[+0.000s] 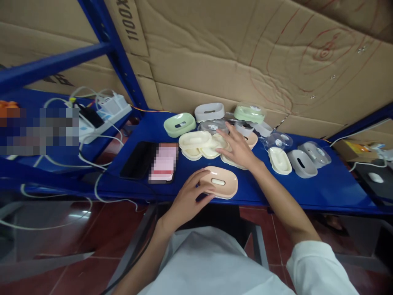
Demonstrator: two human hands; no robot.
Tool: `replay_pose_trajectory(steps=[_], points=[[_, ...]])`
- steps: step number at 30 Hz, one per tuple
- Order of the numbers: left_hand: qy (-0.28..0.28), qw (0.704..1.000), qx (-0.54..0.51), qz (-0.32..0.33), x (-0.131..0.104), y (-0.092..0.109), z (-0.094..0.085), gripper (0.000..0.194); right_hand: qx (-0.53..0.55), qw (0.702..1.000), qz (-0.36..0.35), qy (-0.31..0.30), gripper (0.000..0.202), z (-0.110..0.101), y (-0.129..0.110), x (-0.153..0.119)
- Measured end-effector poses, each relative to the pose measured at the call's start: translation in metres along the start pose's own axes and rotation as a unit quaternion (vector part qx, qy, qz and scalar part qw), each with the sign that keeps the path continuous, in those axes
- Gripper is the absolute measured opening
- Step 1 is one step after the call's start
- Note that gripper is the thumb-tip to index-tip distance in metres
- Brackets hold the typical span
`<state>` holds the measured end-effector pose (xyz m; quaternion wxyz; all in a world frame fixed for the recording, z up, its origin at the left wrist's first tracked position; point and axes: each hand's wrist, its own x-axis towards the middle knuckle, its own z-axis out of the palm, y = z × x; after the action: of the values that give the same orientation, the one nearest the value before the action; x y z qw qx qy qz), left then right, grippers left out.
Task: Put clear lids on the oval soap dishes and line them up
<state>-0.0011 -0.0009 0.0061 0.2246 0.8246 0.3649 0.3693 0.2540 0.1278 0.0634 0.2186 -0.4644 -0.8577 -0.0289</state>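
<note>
A peach oval soap dish [226,174] with a slot in its middle lies near the front edge of the blue table. My left hand [190,192] grips its left end, thumb at the near side and fingers over the far rim. Beyond it, my right hand [239,147] is spread over a cluster of cream oval trays [195,140], its fingertips near a clear lid [211,126]. Whether those fingertips touch anything I cannot tell. Part of another peach dish [252,140] shows behind the right hand.
Along the back stand a green dish [179,124], a white dish [209,111] and a green dish under a clear cover [249,113]. Grey dish [302,164] and cream tray [279,161] lie right. Left are a phone [164,162], a black flat object [138,159] and cables.
</note>
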Motion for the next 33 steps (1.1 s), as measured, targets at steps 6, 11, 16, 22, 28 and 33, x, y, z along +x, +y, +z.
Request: replay_pose_trajectory(steps=[6, 11, 16, 22, 28, 33], points=[[0.020, 0.998, -0.037, -0.051, -0.005, -0.004, -0.001, 0.021, -0.001, 1.000, 0.018, 0.019, 0.048, 0.006, 0.003, 0.014], [0.062, 0.993, -0.063, -0.084, -0.006, -0.005, 0.001, 0.067, 0.044, 0.993, 0.055, 0.089, 0.054, -0.024, -0.046, -0.089], [0.030, 0.995, -0.044, -0.087, -0.004, -0.006, 0.003, 0.084, 0.091, 0.994, 0.053, 0.002, 0.070, -0.016, -0.090, -0.148], [0.020, 0.997, -0.032, -0.071, -0.004, -0.006, 0.002, 0.064, 0.057, 0.998, -0.025, 0.019, 0.079, 0.005, -0.081, -0.150], [0.030, 0.996, -0.028, -0.075, -0.006, -0.009, 0.003, 0.056, 0.065, 0.995, -0.075, 0.006, 0.077, 0.003, -0.074, -0.150], [-0.011, 0.997, -0.026, -0.071, -0.002, -0.001, -0.003, 0.062, 0.103, 0.994, -0.035, 0.018, 0.070, 0.002, -0.072, -0.156]])
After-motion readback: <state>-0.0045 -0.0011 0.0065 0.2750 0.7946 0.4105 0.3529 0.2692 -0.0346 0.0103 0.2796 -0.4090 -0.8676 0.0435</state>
